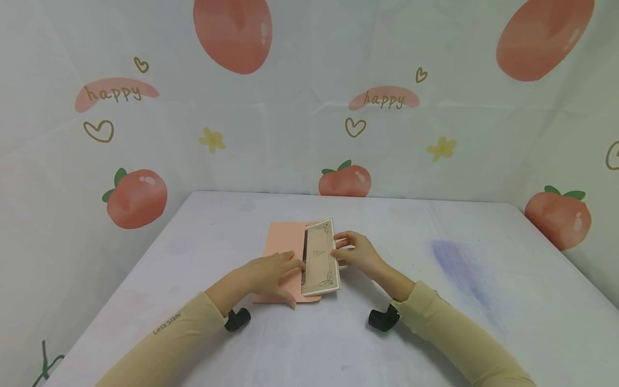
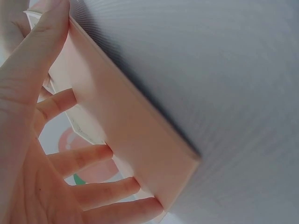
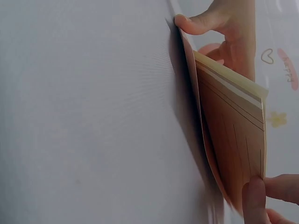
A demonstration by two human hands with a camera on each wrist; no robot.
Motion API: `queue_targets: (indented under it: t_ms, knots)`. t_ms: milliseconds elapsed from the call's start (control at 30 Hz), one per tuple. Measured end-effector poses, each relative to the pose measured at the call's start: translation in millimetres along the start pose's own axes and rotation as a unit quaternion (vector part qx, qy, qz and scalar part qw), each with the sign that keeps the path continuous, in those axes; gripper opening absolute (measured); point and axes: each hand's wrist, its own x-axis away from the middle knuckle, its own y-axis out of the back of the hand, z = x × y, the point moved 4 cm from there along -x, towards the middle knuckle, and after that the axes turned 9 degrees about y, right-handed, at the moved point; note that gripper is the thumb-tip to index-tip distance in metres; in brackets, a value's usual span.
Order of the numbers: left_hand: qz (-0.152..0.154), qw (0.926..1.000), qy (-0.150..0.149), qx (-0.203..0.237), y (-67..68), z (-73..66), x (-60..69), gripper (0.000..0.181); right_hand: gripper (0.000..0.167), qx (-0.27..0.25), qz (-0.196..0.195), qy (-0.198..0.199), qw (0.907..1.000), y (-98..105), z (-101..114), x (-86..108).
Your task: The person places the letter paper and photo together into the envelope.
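A flat pink folder (image 1: 282, 239) lies on the table. On its right half, a cream paper pad (image 1: 319, 269) with scrollwork corners is tilted, its right edge raised. My right hand (image 1: 360, 255) pinches that raised edge between thumb and fingers. In the right wrist view the underside of the pad (image 3: 229, 121) shows printed lines, and several layers appear along its edge. My left hand (image 1: 268, 271) rests on the folder with fingers spread, the forefinger reaching the pad's left side. In the left wrist view its fingertips touch the pink surface (image 2: 117, 126), and the thumb lies at one end.
A white cloth covers the table (image 1: 232, 220), with a purple-blue smudge (image 1: 459, 274) at the right. Black wrist mounts (image 1: 238, 320) hang below both forearms. A printed fabric backdrop (image 1: 290, 118) stands behind and at the sides. A green cord (image 1: 45, 363) shows at the lower left.
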Motion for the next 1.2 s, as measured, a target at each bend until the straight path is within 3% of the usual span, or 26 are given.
queue_targets:
  t_ms: [967,1200]
  knots:
    - [0.004,1.0000,0.006,0.006,-1.3,1.1,-0.5,0.078,0.051,0.026,-0.008,-0.004,0.9996,-11.6,1.3,1.9]
    - [-0.001,1.0000,0.003,0.004,-1.1,1.0,-0.4,0.078,0.051,0.039,-0.011,0.025,0.9989,-11.7,2.9,3.4]
